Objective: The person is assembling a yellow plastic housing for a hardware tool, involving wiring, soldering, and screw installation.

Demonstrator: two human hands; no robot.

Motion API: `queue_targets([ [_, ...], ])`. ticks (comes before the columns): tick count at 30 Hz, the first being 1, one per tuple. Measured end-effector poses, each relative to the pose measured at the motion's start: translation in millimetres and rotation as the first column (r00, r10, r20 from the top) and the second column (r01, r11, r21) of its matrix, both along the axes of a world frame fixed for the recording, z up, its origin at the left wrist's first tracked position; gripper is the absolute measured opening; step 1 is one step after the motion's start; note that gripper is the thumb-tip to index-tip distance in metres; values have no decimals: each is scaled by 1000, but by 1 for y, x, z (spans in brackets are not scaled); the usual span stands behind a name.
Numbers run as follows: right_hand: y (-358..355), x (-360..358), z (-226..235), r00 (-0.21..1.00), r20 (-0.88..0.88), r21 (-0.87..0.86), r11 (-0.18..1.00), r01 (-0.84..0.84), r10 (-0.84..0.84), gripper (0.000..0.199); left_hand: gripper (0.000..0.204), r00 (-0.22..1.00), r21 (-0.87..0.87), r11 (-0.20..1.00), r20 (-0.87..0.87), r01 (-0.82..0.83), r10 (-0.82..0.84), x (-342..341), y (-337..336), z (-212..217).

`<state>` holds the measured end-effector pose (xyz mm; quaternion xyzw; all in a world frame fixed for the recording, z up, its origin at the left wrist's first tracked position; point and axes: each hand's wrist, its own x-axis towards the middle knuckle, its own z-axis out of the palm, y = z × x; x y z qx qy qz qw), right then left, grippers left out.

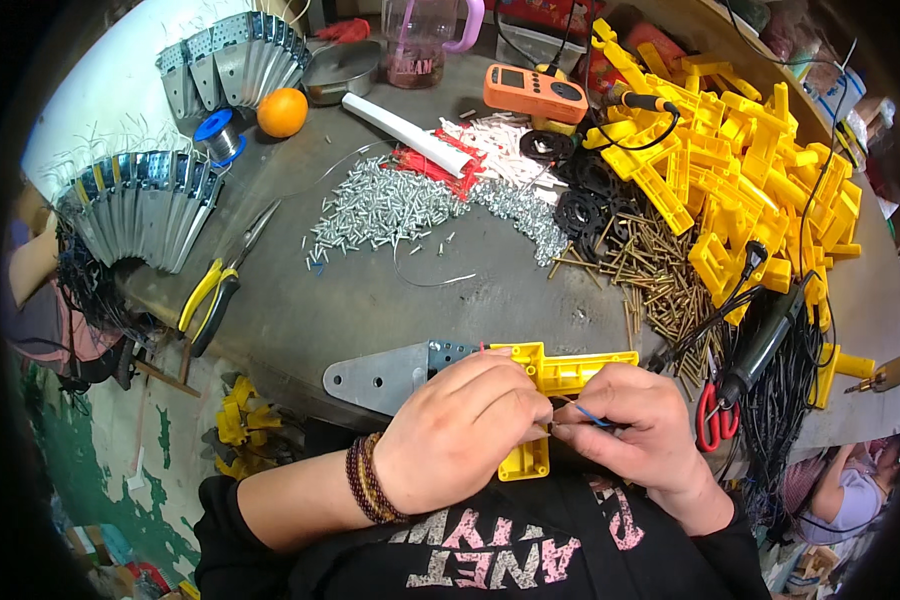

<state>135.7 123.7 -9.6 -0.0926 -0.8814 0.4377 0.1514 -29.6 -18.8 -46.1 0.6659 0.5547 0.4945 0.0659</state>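
Both hands pinch at a glossy yellow plastic cross-shaped part (pixel 545 385) at the near edge of the grey surface (pixel 370 300) — left hand (pixel 460 430) gripping it, right hand (pixel 635 425) holding a thin blue wire (pixel 592 414).

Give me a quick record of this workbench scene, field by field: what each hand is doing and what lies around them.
left hand: left hand grips the yellow plastic cross-shaped part
right hand: right hand pinches a thin blue wire at the part
under part: grey metal plate with holes
bench centre: heap of small silver pins, brass rods
right side: pile of yellow plastic parts, red-handled scissors
left side: yellow-handled pliers, orange fruit
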Motion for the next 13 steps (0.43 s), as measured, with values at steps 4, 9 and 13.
queue_targets([
  [4,1,1,-3,998,-69,99,995,6,0,14,18,997,58,998,-71,13,-8,-2,4,-4],
  [9,2,1,-15,990,-144,287,957,40,2,15,15,989,72,997,-145,-7,18,-1,6,-4],
  [13,0,1,-20,977,-194,501,865,23,86,16,16,982,78,997,-188,19,-4,0,5,-6],
])
